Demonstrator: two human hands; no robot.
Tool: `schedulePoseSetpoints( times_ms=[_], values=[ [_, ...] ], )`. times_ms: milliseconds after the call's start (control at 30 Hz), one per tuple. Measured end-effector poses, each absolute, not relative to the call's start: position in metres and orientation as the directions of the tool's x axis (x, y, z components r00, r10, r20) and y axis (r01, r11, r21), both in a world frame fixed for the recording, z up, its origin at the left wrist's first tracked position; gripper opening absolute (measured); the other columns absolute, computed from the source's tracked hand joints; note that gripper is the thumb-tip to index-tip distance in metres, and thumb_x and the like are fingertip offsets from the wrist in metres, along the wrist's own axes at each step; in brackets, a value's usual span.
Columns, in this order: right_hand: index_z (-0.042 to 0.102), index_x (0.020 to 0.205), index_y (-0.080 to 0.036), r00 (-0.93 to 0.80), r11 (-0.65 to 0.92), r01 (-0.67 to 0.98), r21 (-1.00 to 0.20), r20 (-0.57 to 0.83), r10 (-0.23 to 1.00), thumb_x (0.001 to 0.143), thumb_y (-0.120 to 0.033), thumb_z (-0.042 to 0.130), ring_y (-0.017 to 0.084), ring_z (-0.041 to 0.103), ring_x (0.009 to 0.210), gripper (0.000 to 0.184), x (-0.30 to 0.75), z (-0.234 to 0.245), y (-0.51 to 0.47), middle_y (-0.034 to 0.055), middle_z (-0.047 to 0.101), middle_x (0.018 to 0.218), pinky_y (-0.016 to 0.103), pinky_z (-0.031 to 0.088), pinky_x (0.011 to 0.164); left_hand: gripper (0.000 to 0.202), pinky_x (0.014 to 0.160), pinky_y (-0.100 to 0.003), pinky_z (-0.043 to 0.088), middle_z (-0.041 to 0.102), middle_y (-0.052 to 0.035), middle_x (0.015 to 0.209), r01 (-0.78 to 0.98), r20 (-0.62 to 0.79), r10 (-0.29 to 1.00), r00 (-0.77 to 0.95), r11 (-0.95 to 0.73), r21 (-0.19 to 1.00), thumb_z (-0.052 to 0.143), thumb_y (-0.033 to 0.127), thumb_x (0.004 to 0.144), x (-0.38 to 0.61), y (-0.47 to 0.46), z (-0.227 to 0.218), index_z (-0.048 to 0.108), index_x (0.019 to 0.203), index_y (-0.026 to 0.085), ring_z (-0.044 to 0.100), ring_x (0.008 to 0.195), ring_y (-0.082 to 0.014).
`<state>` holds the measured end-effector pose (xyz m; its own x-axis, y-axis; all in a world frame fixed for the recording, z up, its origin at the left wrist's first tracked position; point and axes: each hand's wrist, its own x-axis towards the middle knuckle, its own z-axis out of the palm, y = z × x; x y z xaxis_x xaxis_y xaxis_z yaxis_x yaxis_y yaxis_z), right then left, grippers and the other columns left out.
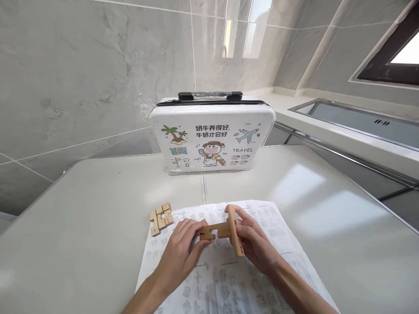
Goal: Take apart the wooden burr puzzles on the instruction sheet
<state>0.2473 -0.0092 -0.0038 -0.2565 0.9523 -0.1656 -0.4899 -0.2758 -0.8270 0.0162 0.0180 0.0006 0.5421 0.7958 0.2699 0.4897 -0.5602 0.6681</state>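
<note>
My left hand [181, 246] pinches the end of a notched wooden puzzle piece [221, 230], marked with a dark character near its left end. My right hand [253, 235] grips a second wooden puzzle piece [235, 235], a longer bar with dark marks on it. The two pieces meet crosswise, the first running sideways and the bar standing across its right end. Whether they interlock is hidden by my right fingers. Both are held above a printed instruction sheet [209, 283] showing many small diagrams.
Several small wooden pieces [160, 220] lie together at the sheet's upper left corner. A white plastic-wrapped case [212, 139] with cartoon prints stands at the back of the pale table [98, 218]. On the right is a counter with a glass-topped panel [366, 120].
</note>
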Motion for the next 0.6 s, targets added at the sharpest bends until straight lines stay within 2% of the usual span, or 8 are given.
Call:
schedulePoseSetpoints(
  times_ms=[233,400,500,600],
  values=[
    [0.061,0.121,-0.023,-0.232,-0.271,-0.507,-0.818,-0.174,0.957,0.092,-0.037,0.069,0.01,0.026,0.052,0.034,0.247,-0.007,-0.005,-0.0087,0.041,0.063,0.022,0.022,0.049,0.021,0.082,-0.035,0.052,0.071,-0.0049,0.105,0.529,0.345,0.767,0.541,-0.629,0.57,0.055,0.035,0.109,0.016,0.022,0.004,0.061,0.126,0.025,0.063,0.093,-0.023],
    [0.065,0.118,-0.019,-0.224,-0.281,-0.596,-0.752,-0.18,0.958,0.09,-0.034,0.06,0.01,0.017,0.044,0.032,0.251,-0.006,-0.004,-0.0114,0.034,0.049,0.024,0.019,0.043,0.02,0.082,-0.036,0.052,0.071,-0.0047,0.107,0.57,0.356,0.774,0.524,-0.629,0.528,0.054,0.034,0.109,0.012,0.025,0.001,0.059,0.126,0.025,0.064,0.093,-0.023],
    [0.063,0.121,-0.02,-0.079,-0.236,-0.505,-0.83,-0.228,0.97,0.09,-0.034,0.063,0.01,0.029,0.05,0.034,0.251,-0.003,-0.003,-0.0088,0.043,0.058,0.022,0.028,0.048,0.02,0.085,-0.039,0.053,0.071,-0.0063,0.107,0.641,0.401,0.792,0.46,-0.609,0.467,0.054,0.036,0.109,0.008,0.028,-0.001,0.059,0.124,0.023,0.064,0.097,-0.0247],
    [0.06,0.12,-0.022,0.01,-0.193,-0.299,-0.935,-0.205,0.979,0.092,-0.036,0.066,0.011,0.04,0.058,0.033,0.244,-0.002,-0.004,-0.0051,0.053,0.072,0.022,0.035,0.052,0.022,0.089,-0.044,0.052,0.071,-0.0088,0.11,0.713,0.47,0.772,0.428,-0.607,0.35,0.053,0.035,0.109,0.006,0.032,-0.001,0.059,0.125,0.02,0.063,0.104,-0.0279]
  ],
)
